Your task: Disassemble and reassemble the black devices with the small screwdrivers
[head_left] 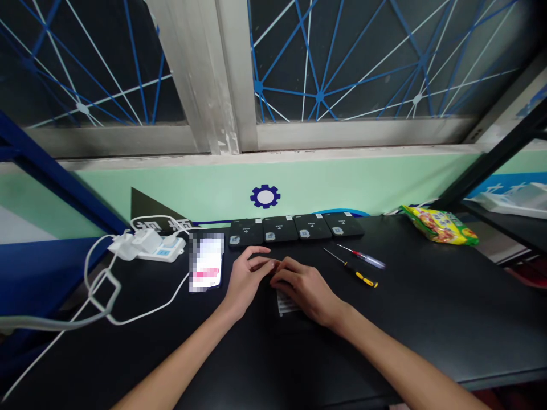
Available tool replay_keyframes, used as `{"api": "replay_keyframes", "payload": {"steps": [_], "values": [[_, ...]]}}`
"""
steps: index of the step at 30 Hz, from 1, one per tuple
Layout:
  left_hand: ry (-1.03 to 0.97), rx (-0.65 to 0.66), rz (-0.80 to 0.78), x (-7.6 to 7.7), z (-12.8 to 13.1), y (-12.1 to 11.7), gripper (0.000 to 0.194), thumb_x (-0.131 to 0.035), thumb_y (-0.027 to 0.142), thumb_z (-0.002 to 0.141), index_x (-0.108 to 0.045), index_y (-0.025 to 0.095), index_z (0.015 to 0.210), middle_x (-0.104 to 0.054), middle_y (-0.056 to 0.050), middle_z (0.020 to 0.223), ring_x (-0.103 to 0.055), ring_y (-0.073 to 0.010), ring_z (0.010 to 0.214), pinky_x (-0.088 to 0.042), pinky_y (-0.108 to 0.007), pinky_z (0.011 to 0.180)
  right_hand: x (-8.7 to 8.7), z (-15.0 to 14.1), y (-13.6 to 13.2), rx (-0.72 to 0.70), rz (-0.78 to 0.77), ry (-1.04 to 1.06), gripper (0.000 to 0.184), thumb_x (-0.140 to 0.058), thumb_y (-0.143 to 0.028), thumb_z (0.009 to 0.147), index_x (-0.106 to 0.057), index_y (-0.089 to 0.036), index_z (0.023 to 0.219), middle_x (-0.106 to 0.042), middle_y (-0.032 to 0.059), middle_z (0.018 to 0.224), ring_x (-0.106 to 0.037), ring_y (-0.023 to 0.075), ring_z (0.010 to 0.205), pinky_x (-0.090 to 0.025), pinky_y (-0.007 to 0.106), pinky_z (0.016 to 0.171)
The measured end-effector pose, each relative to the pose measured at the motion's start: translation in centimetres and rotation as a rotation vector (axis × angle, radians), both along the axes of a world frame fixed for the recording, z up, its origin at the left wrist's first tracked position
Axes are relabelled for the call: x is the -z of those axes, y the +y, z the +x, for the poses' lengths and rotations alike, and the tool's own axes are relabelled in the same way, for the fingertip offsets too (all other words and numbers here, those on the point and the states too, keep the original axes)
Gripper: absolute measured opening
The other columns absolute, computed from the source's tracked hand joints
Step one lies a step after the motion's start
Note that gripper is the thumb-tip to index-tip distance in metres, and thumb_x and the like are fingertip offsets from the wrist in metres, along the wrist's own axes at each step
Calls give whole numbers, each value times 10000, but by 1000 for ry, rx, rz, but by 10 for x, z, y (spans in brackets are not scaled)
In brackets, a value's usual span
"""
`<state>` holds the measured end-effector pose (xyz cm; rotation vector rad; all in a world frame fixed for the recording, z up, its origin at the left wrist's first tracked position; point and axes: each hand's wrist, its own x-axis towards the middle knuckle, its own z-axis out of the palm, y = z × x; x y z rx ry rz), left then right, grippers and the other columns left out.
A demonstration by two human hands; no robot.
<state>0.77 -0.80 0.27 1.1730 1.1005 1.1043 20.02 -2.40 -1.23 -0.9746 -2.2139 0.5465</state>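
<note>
My left hand (244, 279) and my right hand (308, 287) meet at the fingertips over a dark, flat device (289, 303) on the black table. A pale, printed label shows on the device, partly covered by my right hand. My right fingers are curled together at its far edge. The left thumb and fingers close toward the same spot; what they pinch there, if anything, is too small to tell. To the right lie a yellow-and-black screwdriver (361, 277) and a screwdriver with a clear handle (371, 260), both apart from my hands.
Several black boxes (280, 229) stand in a row along the wall. A lit phone (207, 262) lies left of my hands. A white power strip (164, 250) with loose white cables (141, 322) is further left. A yellow-green snack bag (440, 226) sits at the back right.
</note>
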Motion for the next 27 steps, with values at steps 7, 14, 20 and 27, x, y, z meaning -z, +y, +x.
{"api": "replay_keyframes", "payload": {"steps": [7, 14, 20, 27], "values": [[45, 4, 0, 1, -1, 1, 376, -844, 354, 867, -651, 212, 1157, -835, -68, 952, -769, -251, 881, -515, -328, 778, -6, 3, 0, -38, -53, 68, 175, -619, -232, 1089, -790, -258, 1107, -722, 74, 1117, -755, 214, 965, -605, 348, 912], [49, -7, 15, 0, -2, 1, 355, -867, 353, 868, -670, 218, 1129, -835, -66, 934, -784, -270, 885, -528, -341, 772, -7, 5, -3, -40, -96, 186, 216, -581, -310, 1111, -787, -268, 1160, -697, 80, 1096, -734, 215, 929, -597, 353, 869], [-35, 14, 23, -5, -2, -1, 396, -903, 327, 842, -666, 215, 1138, -821, -47, 877, -769, -242, 853, -532, -345, 817, -14, 5, -3, 163, -151, 430, 146, -657, -350, 1067, -748, -245, 1111, -669, 62, 970, -648, 209, 816, -537, 322, 700], [-161, 92, -28, -8, -2, -3, 452, -908, 296, 845, -652, 207, 1207, -780, -18, 841, -728, -207, 827, -524, -344, 850, -19, 5, -4, 180, -156, 463, 151, -693, -360, 1048, -806, -262, 1027, -669, 54, 950, -614, 203, 789, -476, 319, 657]]}}
